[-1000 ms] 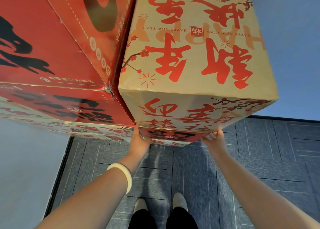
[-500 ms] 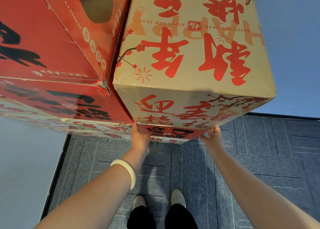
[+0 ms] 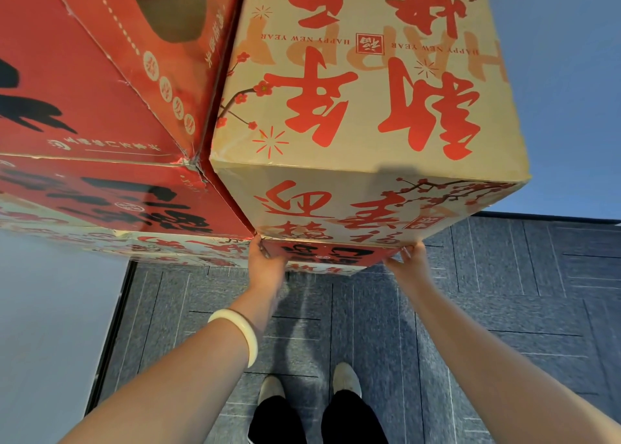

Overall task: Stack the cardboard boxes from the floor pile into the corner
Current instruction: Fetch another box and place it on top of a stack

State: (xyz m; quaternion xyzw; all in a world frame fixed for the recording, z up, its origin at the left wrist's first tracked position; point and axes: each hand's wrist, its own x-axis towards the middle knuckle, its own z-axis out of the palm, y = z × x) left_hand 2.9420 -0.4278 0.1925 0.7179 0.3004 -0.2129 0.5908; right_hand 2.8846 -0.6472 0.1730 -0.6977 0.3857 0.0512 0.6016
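Observation:
A tan cardboard box (image 3: pixel 363 107) printed with red characters and plum blossoms fills the upper middle of the head view. It sits on a red box (image 3: pixel 322 254) and is pressed against the red boxes (image 3: pixel 84 107) stacked at the left. My left hand (image 3: pixel 267 265) grips the tan box's lower left corner, fingers tucked at the seam. At the lower right corner, my right hand (image 3: pixel 408 258) holds the bottom edge. The fingertips of both hands are hidden.
Lower boxes with pale printed sides (image 3: pixel 111 242) lie under the red ones. A white wall (image 3: pixel 50 309) stands to the left and a blue wall (image 3: pixel 571 90) to the right. Grey carpet tiles (image 3: pixel 504 309) cover the floor, and my shoes (image 3: pixel 346 379) stand below the stack.
The tan box and both hands have edged slightly up and to the left in view, closer against the red stack. Both hands stay at the box's bottom corners.

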